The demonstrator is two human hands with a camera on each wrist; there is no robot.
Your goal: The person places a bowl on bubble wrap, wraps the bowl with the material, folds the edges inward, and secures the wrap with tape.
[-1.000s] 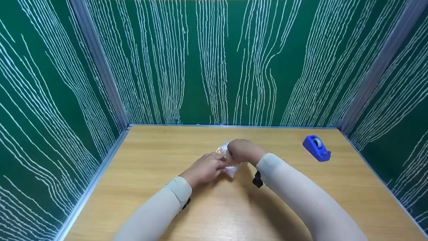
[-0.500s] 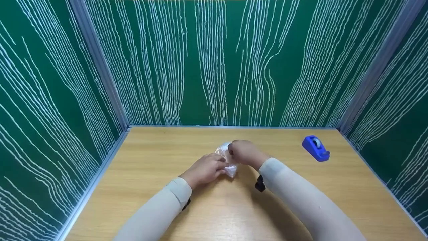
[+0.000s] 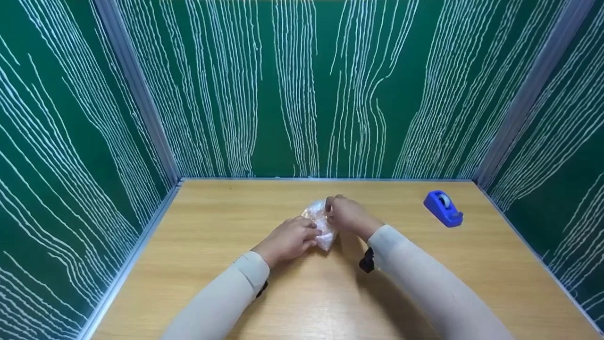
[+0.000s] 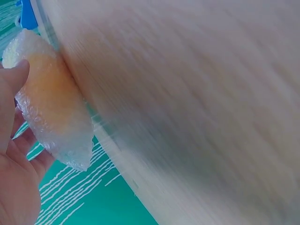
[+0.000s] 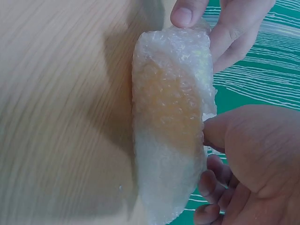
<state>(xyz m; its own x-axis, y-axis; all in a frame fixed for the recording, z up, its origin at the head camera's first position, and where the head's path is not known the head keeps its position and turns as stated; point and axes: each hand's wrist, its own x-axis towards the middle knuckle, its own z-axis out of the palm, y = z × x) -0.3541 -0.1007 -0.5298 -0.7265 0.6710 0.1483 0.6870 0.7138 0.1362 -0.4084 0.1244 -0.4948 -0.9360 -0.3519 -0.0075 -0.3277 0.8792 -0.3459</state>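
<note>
A bubble-wrapped bundle point(image 3: 321, 226) with an orange-tan thing inside stands on the wooden table, between both hands. What is wrapped cannot be told through the plastic. My left hand point(image 3: 290, 238) holds the bundle's near left part; in the left wrist view its thumb point(image 4: 18, 75) lies on one face and the fingers go behind. At the bundle's right side, my right hand point(image 3: 349, 215) pinches the wrap's edge. The right wrist view shows that hand's thumb point(image 5: 216, 133) at the edge, with the other fingers curled below it, their tips partly behind the wrap.
A blue tape dispenser point(image 3: 442, 208) with a roll of tape stands at the table's far right. Green walls point(image 3: 292, 94) with white wavy lines close off the back and both sides of the wooden table point(image 3: 212, 203).
My right hand has shifted slightly right along the wrap, and its fingers have lifted a little. More of the bundle shows between the hands. The left hand stays nearly still.
</note>
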